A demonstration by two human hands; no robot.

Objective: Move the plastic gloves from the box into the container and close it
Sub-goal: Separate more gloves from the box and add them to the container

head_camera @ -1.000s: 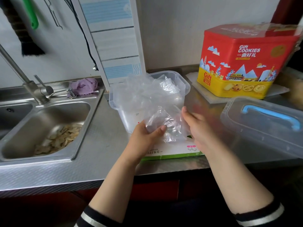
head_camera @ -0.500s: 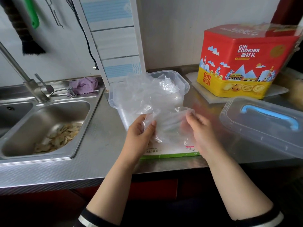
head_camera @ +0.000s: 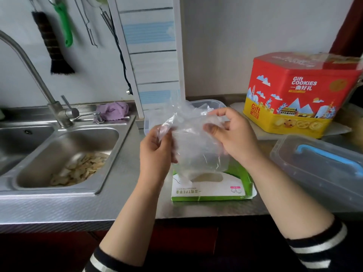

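Plastic gloves [head_camera: 198, 146], a thin clear bunch of them, are held up in the air between both hands, above the box and in front of the container. The left hand [head_camera: 157, 152] grips the bunch's left edge with its fingers curled round the film. The right hand [head_camera: 233, 134] pinches the upper right edge between thumb and fingers. The lower end of the bunch hangs down to the oval opening in the top of the box [head_camera: 210, 185], a white and green carton lying flat on the steel tabletop [head_camera: 121, 201] close to its front edge. The container [head_camera: 214, 102], a clear tub, stands just behind the box, mostly hidden by the film, with more crumpled gloves showing at its rim. Its lid [head_camera: 322, 163], clear with a blue handle, lies on the tabletop to the right, apart from the container. A red and yellow cookie tin [head_camera: 300, 95] stands behind the lid. To the left a sink [head_camera: 64, 158] holds pale scraps, with a purple cloth [head_camera: 113, 110] behind it beside the tap [head_camera: 29, 65].
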